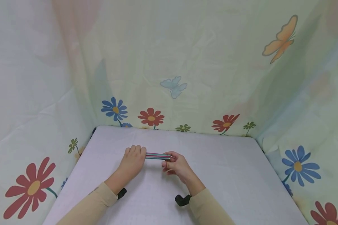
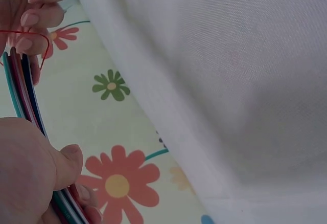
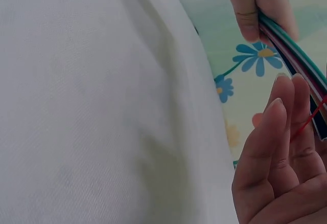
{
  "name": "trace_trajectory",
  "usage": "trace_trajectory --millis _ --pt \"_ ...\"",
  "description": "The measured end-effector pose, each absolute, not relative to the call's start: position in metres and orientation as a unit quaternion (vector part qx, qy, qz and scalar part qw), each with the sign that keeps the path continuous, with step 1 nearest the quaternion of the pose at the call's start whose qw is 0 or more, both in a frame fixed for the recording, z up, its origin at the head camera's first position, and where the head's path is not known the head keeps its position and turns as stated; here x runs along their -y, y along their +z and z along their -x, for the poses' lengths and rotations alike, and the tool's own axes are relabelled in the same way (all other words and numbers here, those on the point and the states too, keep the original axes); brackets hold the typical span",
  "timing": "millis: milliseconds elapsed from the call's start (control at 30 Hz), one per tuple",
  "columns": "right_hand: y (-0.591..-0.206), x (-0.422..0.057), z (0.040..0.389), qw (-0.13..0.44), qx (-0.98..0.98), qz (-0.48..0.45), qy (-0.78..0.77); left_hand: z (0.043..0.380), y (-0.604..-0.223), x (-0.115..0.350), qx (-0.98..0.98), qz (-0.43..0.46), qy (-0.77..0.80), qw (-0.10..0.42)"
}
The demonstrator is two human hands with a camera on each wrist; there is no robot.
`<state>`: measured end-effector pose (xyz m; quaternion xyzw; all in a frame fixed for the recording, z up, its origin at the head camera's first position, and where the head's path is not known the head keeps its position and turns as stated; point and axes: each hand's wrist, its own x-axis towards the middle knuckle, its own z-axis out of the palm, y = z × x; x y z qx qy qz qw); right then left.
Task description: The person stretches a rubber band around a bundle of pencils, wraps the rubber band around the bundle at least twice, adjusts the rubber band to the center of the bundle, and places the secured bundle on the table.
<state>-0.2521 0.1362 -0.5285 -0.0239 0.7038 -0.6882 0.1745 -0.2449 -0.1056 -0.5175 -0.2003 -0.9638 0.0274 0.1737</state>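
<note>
A bundle of slim teal, red and dark sticks that look like pencils [image 1: 157, 156] lies nearly level above the table, held together. My left hand [image 1: 133, 162] grips its left part, with the fingers wrapped round it. At the bundle's right end is my right hand [image 1: 179, 167], thumb and fingers about the tips. A thin red rubber band [image 2: 48, 46] is stretched from the right fingers around that end, as the left wrist view shows. In the right wrist view the band [image 3: 308, 125] runs beside the right fingers [image 3: 263, 142]. The palm hides part of the bundle's end.
A white-covered table [image 1: 228, 178] lies beneath both hands. Behind it and at both sides hangs a pale curtain [image 1: 202, 62] printed with flowers and butterflies. Black wrist-mounted pieces [image 1: 182, 200] show beside the sleeves.
</note>
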Motion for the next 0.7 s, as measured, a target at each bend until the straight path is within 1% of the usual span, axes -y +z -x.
trace_trajectory --millis 233,333,533,700 --pt "-0.531 -0.14 0.248 0.175 -0.7 0.022 -0.692 0.245 -0.516 0.104 0.969 0.19 -0.004 0.159" --pt "-0.533 -0.142 0.247 0.17 -0.708 0.012 -0.685 0.246 -0.516 0.102 0.969 0.187 -0.007 0.162" --pt "-0.542 -0.142 0.243 0.13 -0.748 0.01 -0.651 0.247 -0.511 0.101 0.969 0.181 -0.008 0.171" --pt "-0.552 -0.136 0.234 0.077 -0.734 0.046 -0.673 0.252 -0.507 0.098 0.974 0.164 -0.008 0.157"
